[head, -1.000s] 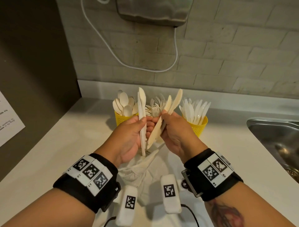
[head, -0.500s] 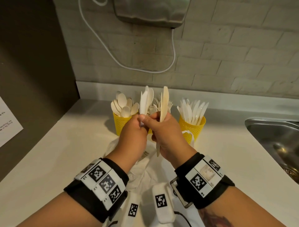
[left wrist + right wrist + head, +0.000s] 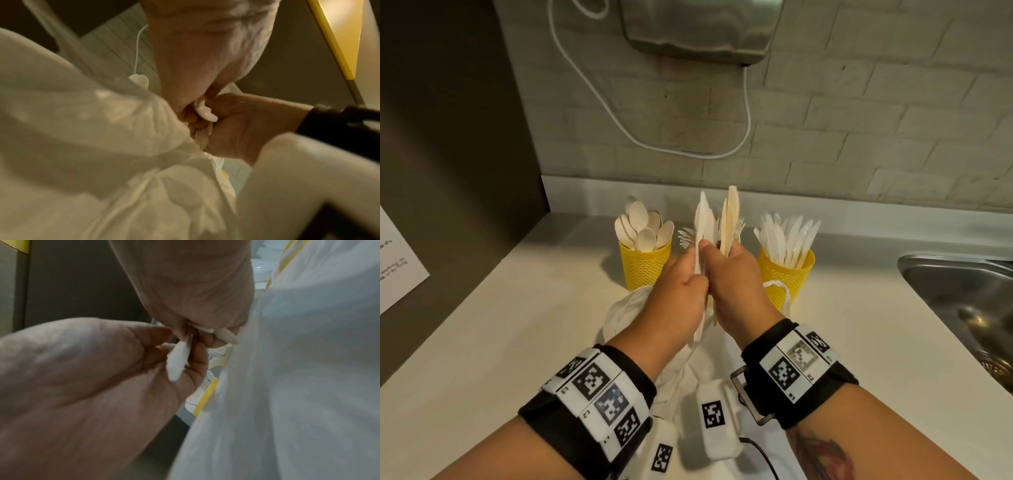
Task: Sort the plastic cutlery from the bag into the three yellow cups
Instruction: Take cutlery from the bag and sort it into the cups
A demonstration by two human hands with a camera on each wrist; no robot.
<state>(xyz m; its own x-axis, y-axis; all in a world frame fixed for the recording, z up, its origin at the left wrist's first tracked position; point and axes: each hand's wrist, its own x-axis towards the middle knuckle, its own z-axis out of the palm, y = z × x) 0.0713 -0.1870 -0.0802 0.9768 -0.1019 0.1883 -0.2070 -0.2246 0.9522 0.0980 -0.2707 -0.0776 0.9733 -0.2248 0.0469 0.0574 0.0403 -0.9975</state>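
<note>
Three yellow cups stand by the wall. The left cup (image 3: 645,269) holds spoons, the right cup (image 3: 787,277) holds knives. The middle one is hidden behind my hands; only its forks (image 3: 684,238) show. My left hand (image 3: 688,274) grips a few white knives (image 3: 704,219) upright. My right hand (image 3: 732,270) grips cream knives (image 3: 731,216) upright and presses against the left hand. The white plastic bag (image 3: 626,308) lies crumpled under both hands. In the right wrist view a white knife handle (image 3: 178,361) sticks out of the left hand (image 3: 92,378).
A steel sink (image 3: 962,301) is sunk into the counter at the right. A metal hand dryer (image 3: 702,31) with a white cable (image 3: 748,113) hangs on the brick wall. A dark panel with a paper sheet (image 3: 397,263) closes the left side.
My hands have come together and moved forward towards the cups. The two fanned-out bunches of knives now stand upright side by side.
</note>
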